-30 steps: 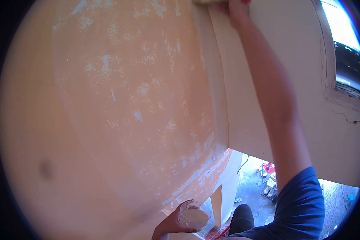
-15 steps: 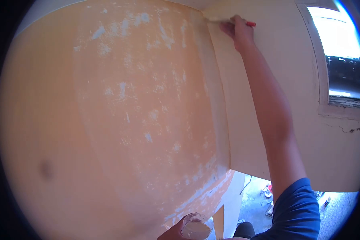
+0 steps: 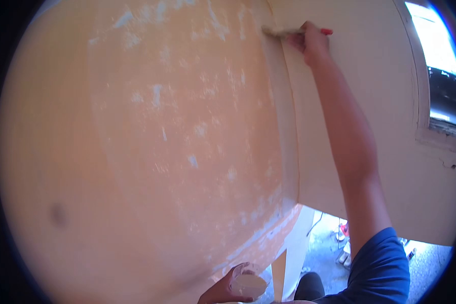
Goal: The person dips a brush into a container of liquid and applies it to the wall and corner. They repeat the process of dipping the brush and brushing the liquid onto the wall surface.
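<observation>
High up near the wall corner, my right hand (image 3: pixel 315 42) grips a paintbrush (image 3: pixel 290 31) with a red handle end. Its pale bristles touch the orange wall (image 3: pixel 187 101) just left of the corner, on a lighter, greyish strip (image 3: pixel 287 152) running down beside it. Low in the view, my left hand (image 3: pixel 224 290) is wrapped round a clear plastic tub (image 3: pixel 248 269) holding cream-coloured paint (image 3: pixel 250 287). White patches show through the orange paint in many places.
A cream wall (image 3: pixel 319 167) meets the orange one at the corner. To the right is a window (image 3: pixel 445 76) with a crack in the wall below it. Far below, the floor (image 3: pixel 329 253) holds several scattered items. A pale board edge (image 3: pixel 278 273) stands beside the tub.
The brush has moved a little down the corner strip, its bristles now on the orange wall side. The camera view has shifted slightly. The tub is still held low in my left hand.
</observation>
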Available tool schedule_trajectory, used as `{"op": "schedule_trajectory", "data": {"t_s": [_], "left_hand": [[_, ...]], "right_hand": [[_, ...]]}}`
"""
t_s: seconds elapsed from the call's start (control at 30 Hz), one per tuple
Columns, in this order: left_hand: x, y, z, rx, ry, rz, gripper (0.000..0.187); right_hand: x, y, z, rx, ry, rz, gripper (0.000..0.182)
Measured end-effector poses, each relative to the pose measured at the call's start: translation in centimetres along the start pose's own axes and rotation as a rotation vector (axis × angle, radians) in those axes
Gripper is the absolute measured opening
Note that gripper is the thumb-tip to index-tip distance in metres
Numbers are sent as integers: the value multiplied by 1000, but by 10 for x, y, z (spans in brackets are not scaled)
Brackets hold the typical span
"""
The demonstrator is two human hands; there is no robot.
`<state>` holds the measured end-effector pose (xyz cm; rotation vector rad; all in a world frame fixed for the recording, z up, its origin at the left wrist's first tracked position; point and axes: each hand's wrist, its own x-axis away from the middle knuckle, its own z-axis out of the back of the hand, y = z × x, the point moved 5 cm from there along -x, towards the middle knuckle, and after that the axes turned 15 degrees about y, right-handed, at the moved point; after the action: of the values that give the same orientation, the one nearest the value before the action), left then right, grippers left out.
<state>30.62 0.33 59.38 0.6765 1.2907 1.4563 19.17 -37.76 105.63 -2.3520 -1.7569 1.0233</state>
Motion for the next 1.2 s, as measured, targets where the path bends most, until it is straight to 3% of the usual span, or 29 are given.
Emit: {"op": "schedule_trajectory", "data": {"t_s": [0.03,0.07,0.2,0.33,0.43,0.6,0.67,0.8,0.9,1.1,1.2], "left_hand": [[-3,-8,0,-24,4,188,106],[-2,-7,-1,4,-11,219,106],[1,-3,-1,-71,-1,243,107],[6,-19,0,-31,46,211,110],[12,-31,1,44,63,167,108],[16,-39,2,102,35,78,99],[16,-39,3,-43,-64,-42,110],[14,-38,-10,-5,-94,14,111],[13,-24,-25,92,-13,114,99],[25,-24,-26,106,-51,116,109],[34,-26,-21,110,-33,110,112]], "right_hand": [[-8,-4,4,6,-15,33,29],[-19,-13,-1,-16,-20,46,27],[-10,-52,-68,-158,-250,119,18],[16,-35,-52,-60,-121,63,17],[34,8,3,-20,-96,-8,25],[113,102,179,67,88,-147,27],[168,124,243,194,208,-260,28],[245,159,342,349,298,-421,27],[275,161,383,451,310,-492,28],[298,152,400,404,323,-486,27],[297,159,388,537,279,-455,26]]}}
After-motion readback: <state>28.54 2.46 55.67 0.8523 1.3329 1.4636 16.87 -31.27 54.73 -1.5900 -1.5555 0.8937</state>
